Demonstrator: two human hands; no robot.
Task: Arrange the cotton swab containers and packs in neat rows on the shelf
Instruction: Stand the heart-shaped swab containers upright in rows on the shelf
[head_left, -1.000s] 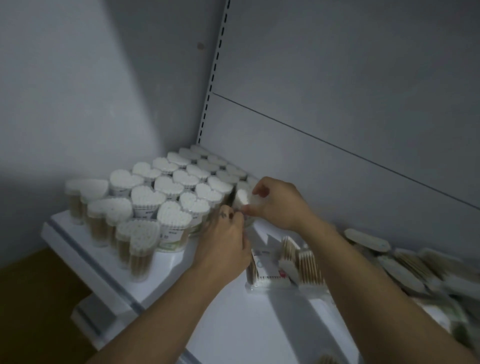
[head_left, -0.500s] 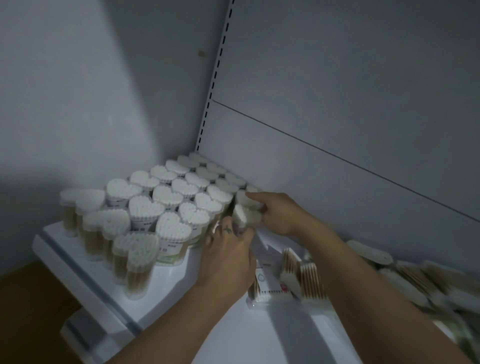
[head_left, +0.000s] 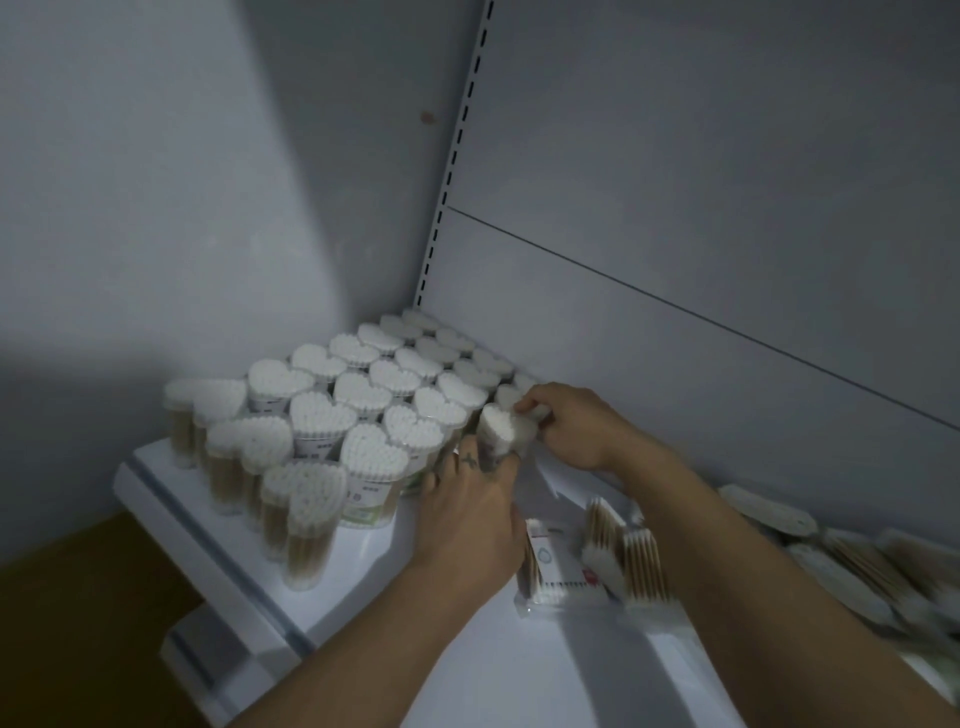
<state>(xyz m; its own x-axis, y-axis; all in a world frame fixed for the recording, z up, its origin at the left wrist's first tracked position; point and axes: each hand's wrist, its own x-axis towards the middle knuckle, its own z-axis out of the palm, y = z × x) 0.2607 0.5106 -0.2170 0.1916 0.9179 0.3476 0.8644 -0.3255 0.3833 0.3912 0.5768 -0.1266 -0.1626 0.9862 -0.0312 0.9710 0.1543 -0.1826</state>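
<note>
— on the shelf (head_left: 519, 670), left end: how far along?
— fig.: heart-lid containers (head_left: 363, 400) stand in rows, approx. done; flat packs (head_left: 641, 564) and loose pile (head_left: 831, 551) to the right lie unsorted, yet to do.
— hands?
— left hand (head_left: 467, 512) curls round lower body of one container (head_left: 503, 430) at block's right edge; right hand (head_left: 571, 428) pinches its top, fingers bent.

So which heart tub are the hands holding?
The heart tub right of the other tubs; left hand and right hand both grip it.
</note>
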